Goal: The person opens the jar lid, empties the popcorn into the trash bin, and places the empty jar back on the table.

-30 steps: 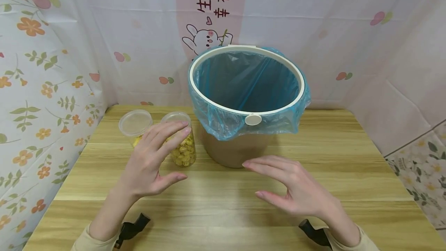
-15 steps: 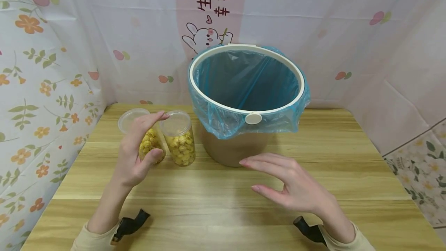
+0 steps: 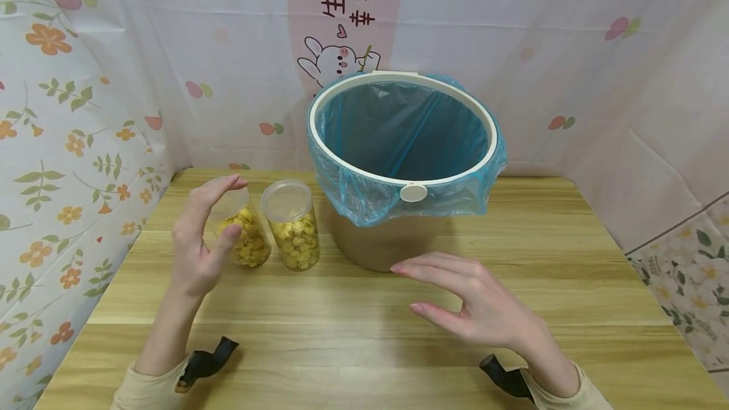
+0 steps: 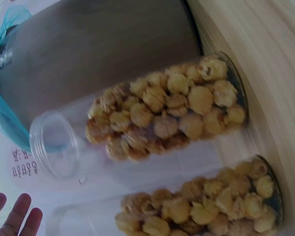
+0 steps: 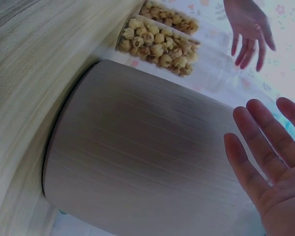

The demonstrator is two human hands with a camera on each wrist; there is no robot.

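Observation:
My left hand is at the left jar of popcorn, its fingers and thumb spread apart and partly covering that jar's top in the head view. A second clear jar of popcorn stands just to the right, upright; its round lid end shows in the left wrist view. Farther right is a taupe trash bin lined with a blue plastic bag under a white ring. In front of the bin, my right hand hovers with relaxed fingers and holds nothing.
Everything stands on a wood-grain table. A printed cloth hangs behind and along the sides, close behind the bin. Black straps with a curved piece sit at the wrists.
My left hand has moved left, from in front of the right jar to the left jar, uncovering the right jar. The right hand has barely moved; jars and bin stay put.

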